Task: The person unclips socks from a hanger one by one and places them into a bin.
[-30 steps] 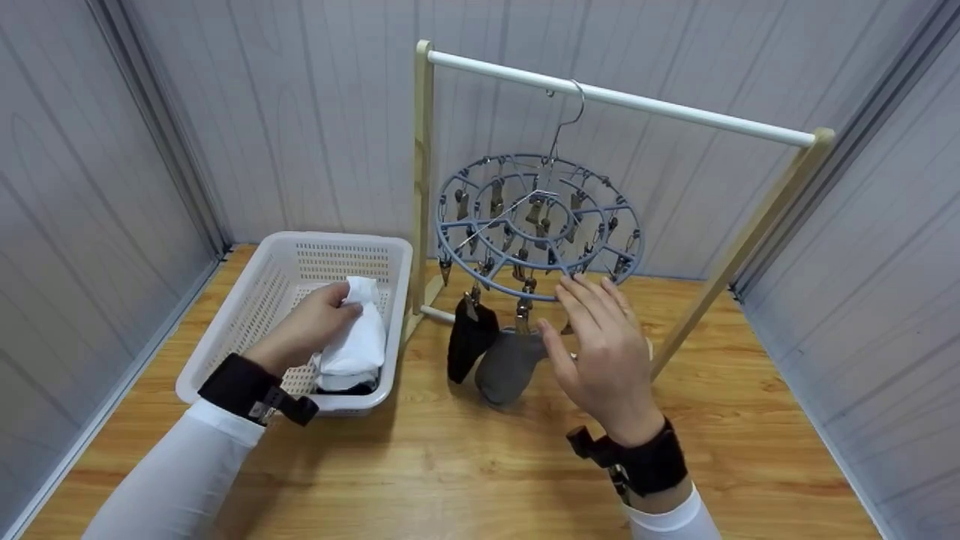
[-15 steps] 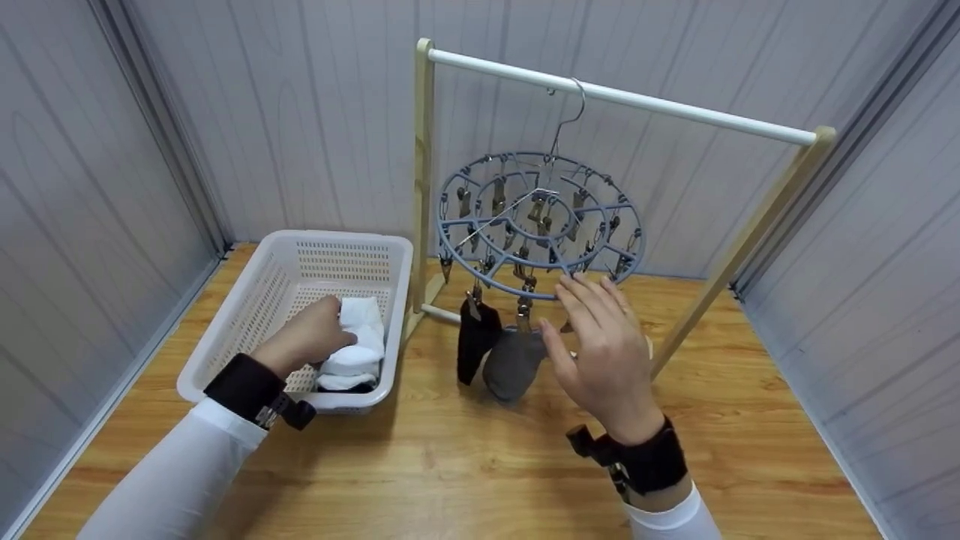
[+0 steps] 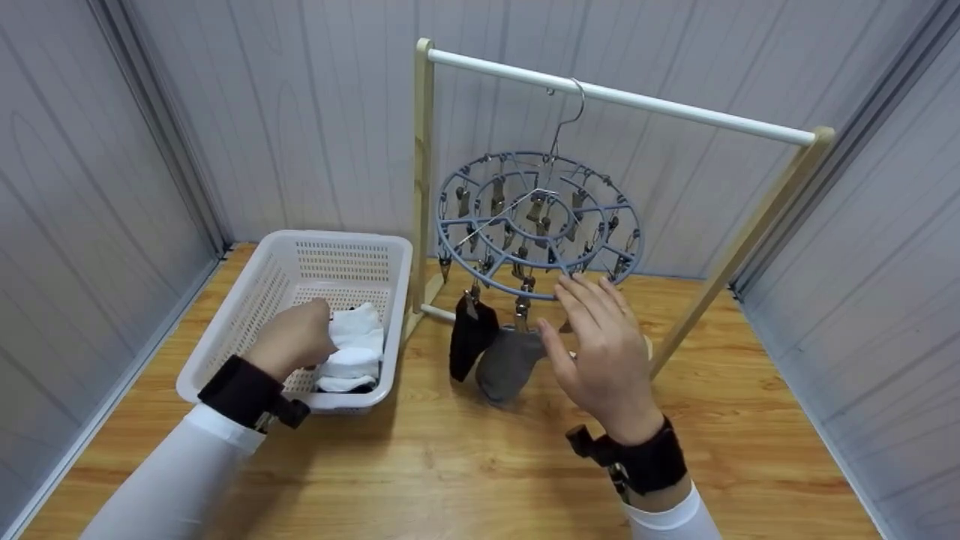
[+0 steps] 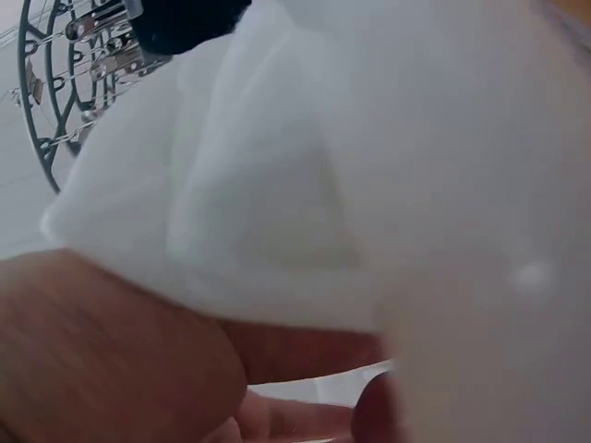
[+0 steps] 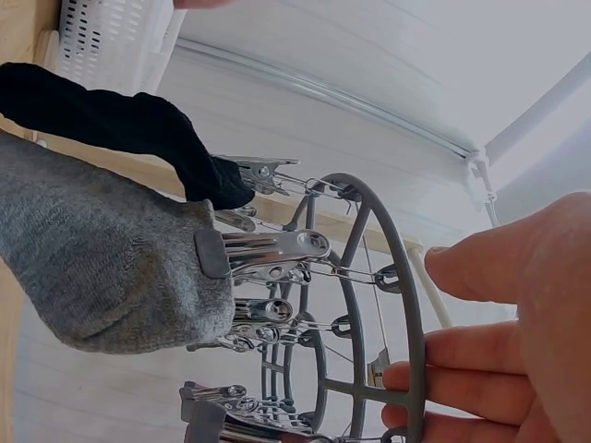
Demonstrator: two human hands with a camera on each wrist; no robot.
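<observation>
My left hand (image 3: pixel 296 337) reaches down into the white basket (image 3: pixel 196 367), beside a loose stack of white socks (image 3: pixel 354 349). White cloth (image 4: pixel 259 166) fills much of the left wrist view, with bent fingers (image 4: pixel 300 351) under it; I cannot tell whether they grip it. My right hand (image 3: pixel 600 345) is at the front rim of a round blue-grey clip hanger (image 3: pixel 491 283). Its fingers (image 5: pixel 471 346) reach past the rim, nearly straight, while the thumb stands apart. A black sock (image 3: pixel 471 341) and a grey sock (image 3: pixel 510 367) hang from clips to the left of this hand.
The hanger's hook (image 3: pixel 579 105) sits over the white bar (image 3: pixel 675 109) of a wooden-legged rack (image 3: pixel 424 187). Many metal clips (image 3: pixel 541 229) dangle under the rings. Panel walls (image 3: pixel 315 135) enclose the wooden floor (image 3: pixel 450 472) at the back and sides.
My left hand has gone from pinching the raised white sock to lower in the basket, left of the stack, and the white cloth has sunk and crumpled. The right hand has stayed in place.
</observation>
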